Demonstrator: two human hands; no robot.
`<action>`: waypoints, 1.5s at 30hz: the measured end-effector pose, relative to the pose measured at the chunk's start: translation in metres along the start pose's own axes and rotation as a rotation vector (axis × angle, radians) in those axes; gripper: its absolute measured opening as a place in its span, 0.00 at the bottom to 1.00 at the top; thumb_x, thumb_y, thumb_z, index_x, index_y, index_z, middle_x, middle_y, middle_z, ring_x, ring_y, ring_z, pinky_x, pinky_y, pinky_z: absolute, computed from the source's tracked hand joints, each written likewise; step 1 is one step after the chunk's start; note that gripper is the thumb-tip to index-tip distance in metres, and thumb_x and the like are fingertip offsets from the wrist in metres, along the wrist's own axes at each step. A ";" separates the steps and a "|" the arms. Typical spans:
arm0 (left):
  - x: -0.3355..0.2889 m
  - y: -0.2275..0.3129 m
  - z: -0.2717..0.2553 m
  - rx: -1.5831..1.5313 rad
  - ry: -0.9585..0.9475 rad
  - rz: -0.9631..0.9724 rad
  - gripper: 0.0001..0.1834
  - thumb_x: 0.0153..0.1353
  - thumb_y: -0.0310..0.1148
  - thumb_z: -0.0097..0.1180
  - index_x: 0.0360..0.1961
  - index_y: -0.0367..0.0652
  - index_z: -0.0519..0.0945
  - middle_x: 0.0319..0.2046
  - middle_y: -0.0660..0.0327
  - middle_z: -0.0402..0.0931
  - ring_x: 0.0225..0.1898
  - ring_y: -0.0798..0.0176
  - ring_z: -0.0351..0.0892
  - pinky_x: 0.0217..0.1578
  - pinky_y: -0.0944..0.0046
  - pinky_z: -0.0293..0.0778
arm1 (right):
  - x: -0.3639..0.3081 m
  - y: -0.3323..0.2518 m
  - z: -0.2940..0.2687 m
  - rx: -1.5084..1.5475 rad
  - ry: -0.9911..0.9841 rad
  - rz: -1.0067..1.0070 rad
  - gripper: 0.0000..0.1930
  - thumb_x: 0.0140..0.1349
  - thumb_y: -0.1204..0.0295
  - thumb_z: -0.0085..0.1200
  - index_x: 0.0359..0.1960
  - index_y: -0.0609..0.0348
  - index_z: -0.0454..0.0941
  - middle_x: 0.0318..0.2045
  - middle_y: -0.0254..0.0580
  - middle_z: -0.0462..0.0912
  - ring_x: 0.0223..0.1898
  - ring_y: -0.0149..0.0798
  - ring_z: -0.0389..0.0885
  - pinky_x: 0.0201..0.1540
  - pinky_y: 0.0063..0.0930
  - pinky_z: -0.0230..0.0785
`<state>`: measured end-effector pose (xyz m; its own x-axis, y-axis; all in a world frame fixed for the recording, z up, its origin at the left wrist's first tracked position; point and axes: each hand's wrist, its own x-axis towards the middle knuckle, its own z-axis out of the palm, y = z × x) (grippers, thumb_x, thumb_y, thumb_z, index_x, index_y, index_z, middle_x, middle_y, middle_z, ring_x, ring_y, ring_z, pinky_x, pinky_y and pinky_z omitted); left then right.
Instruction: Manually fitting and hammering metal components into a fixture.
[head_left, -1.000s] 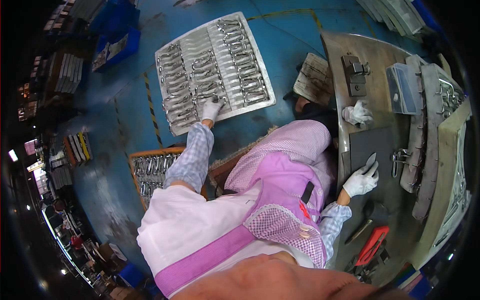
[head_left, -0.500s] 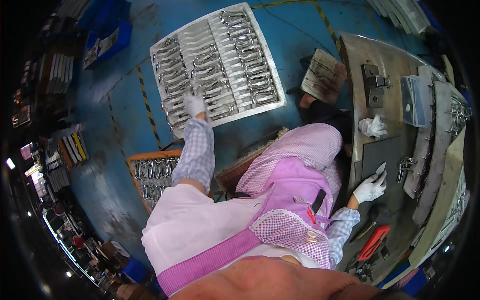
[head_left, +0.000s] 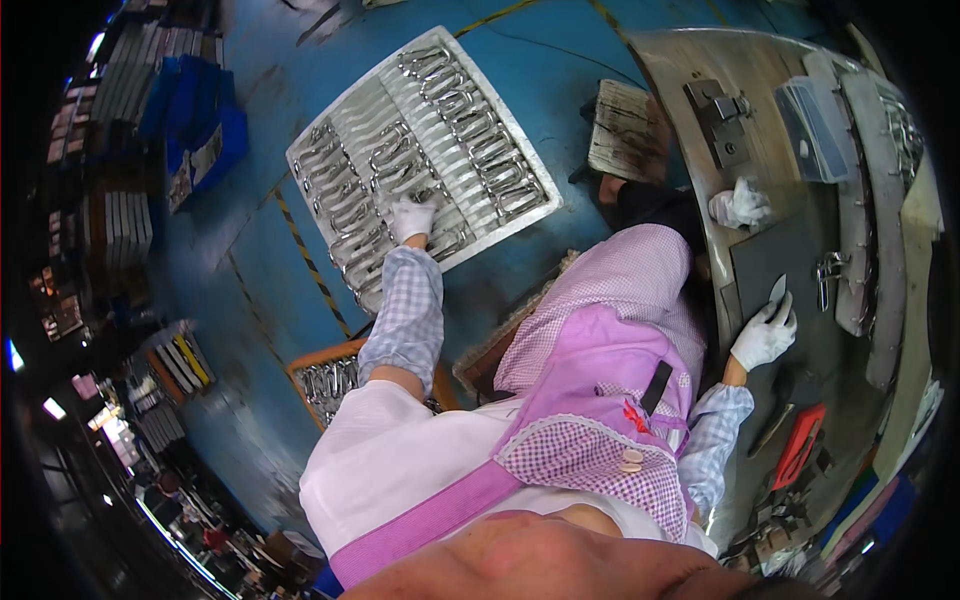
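Note:
My left hand (head_left: 412,219), in a white glove, reaches into a white foam tray (head_left: 546,200). Its fingers close on a shiny metal part (head_left: 422,194) among rows of similar looped, curved metal parts (head_left: 495,150). Over on the workbench, my gloved right hand (head_left: 765,338) pinches a small pointed silver blade (head_left: 778,288) above a dark flat plate (head_left: 785,255). One more shiny metal part (head_left: 829,277) lies on the bench just beyond that plate.
A crumpled white glove (head_left: 740,204), a metal fixture block (head_left: 718,120) and a clear plastic box (head_left: 815,130) occupy the bench. Near my right forearm is a red-handled tool (head_left: 799,447). An orange-rimmed crate (head_left: 310,375) of metal parts stands by my left elbow.
My left hand has shifted rightward across the tray and closed at a metal part. The right hand still pinches the blade over the plate. The whole view has turned slightly.

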<state>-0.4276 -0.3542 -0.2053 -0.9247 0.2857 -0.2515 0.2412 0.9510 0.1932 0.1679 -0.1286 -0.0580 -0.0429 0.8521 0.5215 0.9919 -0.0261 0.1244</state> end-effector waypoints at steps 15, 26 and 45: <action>0.045 -0.038 -0.001 -0.152 -0.398 0.030 0.24 0.57 0.49 0.64 0.50 0.46 0.84 0.46 0.51 0.83 0.49 0.52 0.82 0.51 0.59 0.77 | 0.003 0.009 -0.005 0.146 -0.013 0.078 0.19 0.63 0.62 0.54 0.57 0.38 0.77 0.47 0.43 0.80 0.43 0.50 0.79 0.45 0.44 0.74; 0.050 -0.038 0.020 0.747 -0.247 0.630 0.33 0.62 0.63 0.46 0.54 0.50 0.82 0.54 0.55 0.80 0.59 0.54 0.76 0.58 0.63 0.69 | 0.001 0.022 -0.009 0.231 -0.004 0.101 0.17 0.63 0.64 0.55 0.54 0.42 0.79 0.45 0.44 0.82 0.41 0.51 0.81 0.43 0.45 0.75; -0.302 0.282 -0.218 -0.340 -0.762 0.960 0.17 0.52 0.33 0.67 0.40 0.34 0.85 0.23 0.63 0.81 0.21 0.76 0.75 0.22 0.73 0.69 | 0.052 -0.024 -0.087 1.693 -0.858 -0.240 0.36 0.58 0.65 0.66 0.67 0.58 0.65 0.54 0.50 0.78 0.56 0.40 0.77 0.59 0.32 0.68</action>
<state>-0.1442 -0.1982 0.1318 0.0089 0.9428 -0.3333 0.5258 0.2792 0.8035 0.1318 -0.1295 0.0398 -0.6410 0.7653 0.0585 0.0596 0.1257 -0.9903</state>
